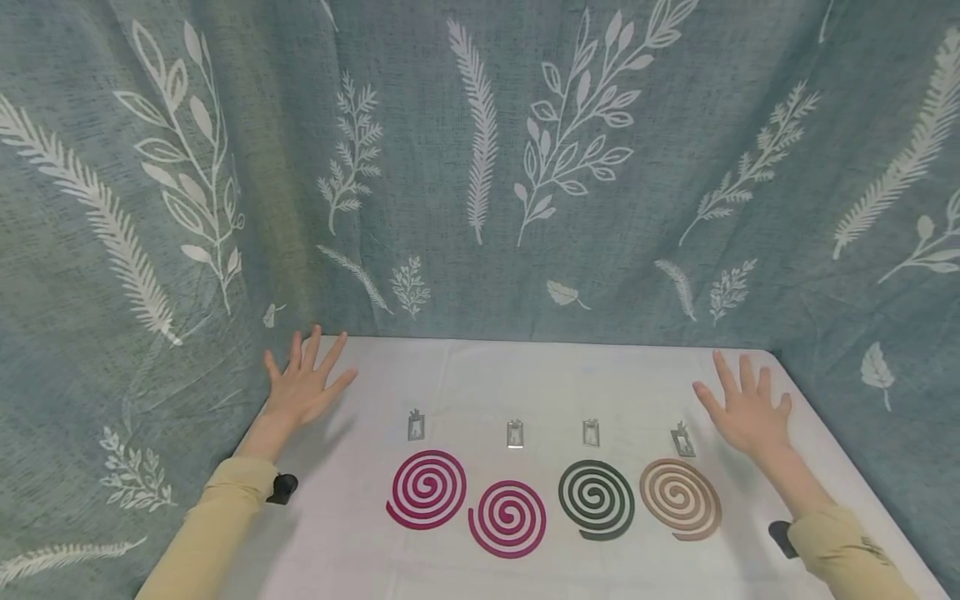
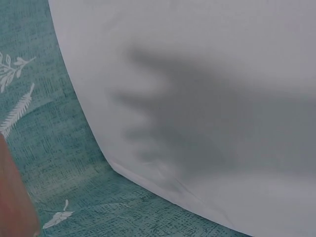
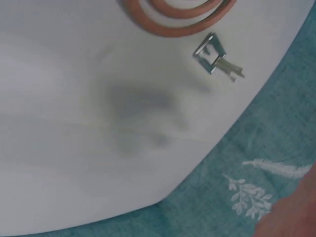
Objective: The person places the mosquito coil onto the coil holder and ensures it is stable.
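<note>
Both hands are spread with straight fingers and hold nothing. My left hand [image 1: 300, 393] hovers over the left table edge; my right hand [image 1: 752, 414] is above the right side. Between them lie flat spiral mosquito coils: two magenta, the left one [image 1: 428, 484] and a lower one [image 1: 508, 516], a dark green coil [image 1: 595, 498] and a tan coil [image 1: 678, 498]. Behind them lie several small metal coil stands. The rightmost stand [image 1: 683, 443], nearest my right hand, is tilted; the right wrist view shows this stand [image 3: 219, 61] beside the tan coil [image 3: 173, 30].
A white cloth covers the table [image 1: 465, 375], whose far corners are rounded. Blue-green curtain [image 1: 435, 167] with white leaf prints hangs behind and along both sides. Dark straps or devices sit at both cuffs. Hand shadows fall on the cloth in both wrist views.
</note>
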Demonstrator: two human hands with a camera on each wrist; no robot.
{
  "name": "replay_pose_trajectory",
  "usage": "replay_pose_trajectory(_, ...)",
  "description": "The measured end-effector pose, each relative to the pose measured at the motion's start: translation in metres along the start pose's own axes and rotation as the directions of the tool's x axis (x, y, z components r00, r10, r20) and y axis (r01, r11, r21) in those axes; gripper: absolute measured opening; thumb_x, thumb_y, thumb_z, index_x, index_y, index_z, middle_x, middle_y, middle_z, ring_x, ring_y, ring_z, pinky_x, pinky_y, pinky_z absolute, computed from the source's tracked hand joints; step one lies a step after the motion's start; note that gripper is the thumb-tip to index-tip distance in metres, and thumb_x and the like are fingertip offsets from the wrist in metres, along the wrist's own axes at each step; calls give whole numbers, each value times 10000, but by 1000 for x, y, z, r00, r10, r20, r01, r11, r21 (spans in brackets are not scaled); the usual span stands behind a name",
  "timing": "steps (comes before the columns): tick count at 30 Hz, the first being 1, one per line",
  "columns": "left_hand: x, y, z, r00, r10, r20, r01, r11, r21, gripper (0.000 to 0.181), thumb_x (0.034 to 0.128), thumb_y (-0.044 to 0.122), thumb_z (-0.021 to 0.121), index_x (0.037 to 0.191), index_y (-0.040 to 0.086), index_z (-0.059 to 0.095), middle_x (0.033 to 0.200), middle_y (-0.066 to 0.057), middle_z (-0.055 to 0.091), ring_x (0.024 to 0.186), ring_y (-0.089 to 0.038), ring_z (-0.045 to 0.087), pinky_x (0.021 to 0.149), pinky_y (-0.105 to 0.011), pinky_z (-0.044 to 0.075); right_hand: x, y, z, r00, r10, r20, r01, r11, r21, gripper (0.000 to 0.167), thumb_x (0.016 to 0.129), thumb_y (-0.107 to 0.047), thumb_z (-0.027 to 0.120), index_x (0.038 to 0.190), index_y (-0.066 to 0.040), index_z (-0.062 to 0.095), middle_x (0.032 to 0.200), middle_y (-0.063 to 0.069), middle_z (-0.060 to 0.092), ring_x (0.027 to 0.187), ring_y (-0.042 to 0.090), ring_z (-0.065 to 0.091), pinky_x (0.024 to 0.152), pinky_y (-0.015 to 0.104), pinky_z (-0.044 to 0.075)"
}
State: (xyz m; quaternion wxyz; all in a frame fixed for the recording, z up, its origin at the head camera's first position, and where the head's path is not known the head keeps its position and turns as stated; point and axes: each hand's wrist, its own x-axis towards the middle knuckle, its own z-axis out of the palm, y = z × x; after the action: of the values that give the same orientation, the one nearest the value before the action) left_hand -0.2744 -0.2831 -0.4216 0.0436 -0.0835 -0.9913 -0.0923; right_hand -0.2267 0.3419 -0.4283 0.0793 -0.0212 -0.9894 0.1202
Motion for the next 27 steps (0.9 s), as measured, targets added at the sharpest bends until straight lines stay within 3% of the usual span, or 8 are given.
replay_pose_trajectory(9, -2, 4, 2, 998, 55, 14, -55, 998, 4, 727, 951, 614, 306, 1530, 288, 11, 1591, -159, -95, 1433, -442, -107, 1021, -749, -118, -1, -24, 9, 997, -79, 9, 79, 997, -12, 749, 970, -571, 275, 1520, -93, 102, 1492, 375, 132, 1344, 589, 131, 1010, 742, 201)
replay_pose_trajectory(22, -2, 22, 9, 989, 146, -8, -146, 986, -75, 726, 943, 542, 430, 1531, 255, 115, 1591, -174, 68, 1440, -447, 39, 1083, -706, 16, -8, -64, 19, 987, -146, 61, 141, 987, 76, 750, 972, -547, 326, 1519, -75, 125, 1510, 339, 158, 1361, 555, 163, 1016, 713, 251)
replay_pose_trajectory(27, -3, 29, 10, 987, 158, 32, -154, 983, -100, 737, 937, 544, 440, 1530, 224, 142, 1585, -176, 109, 1433, -450, 83, 1084, -701, 75, -12, -79, 28, 980, -186, 65, 176, 976, 129, 738, 971, -544, 341, 1524, -101, 134, 1522, 309, 181, 1376, 529, 174, 1042, 684, 255)
